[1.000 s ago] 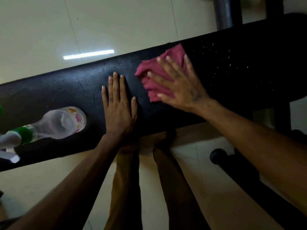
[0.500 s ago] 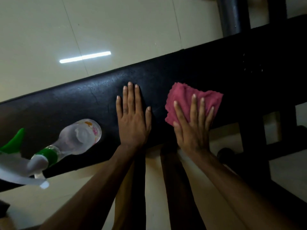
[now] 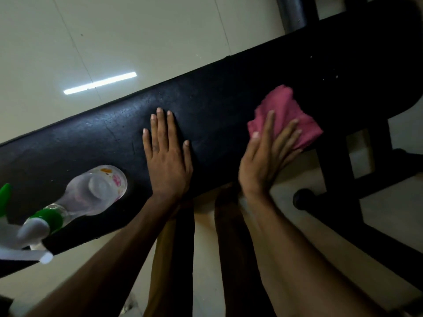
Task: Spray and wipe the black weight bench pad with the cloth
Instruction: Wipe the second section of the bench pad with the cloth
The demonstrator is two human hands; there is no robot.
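Upright on bench pad (image 3: 229, 92): clear spray bottle (image 3: 91, 193), contents indiscernible.

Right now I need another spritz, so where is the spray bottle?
In the head view the spray bottle stands at lower left on the bench pad, just left of the left hand.

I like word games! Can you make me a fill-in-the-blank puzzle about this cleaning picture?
1. The right hand presses a crumpled cloth coloured ____.
2. The left hand lies ____ on the long black padded bench.
3. The clear plastic spray bottle has a collar coloured ____.

Missing words: pink; flat; green.
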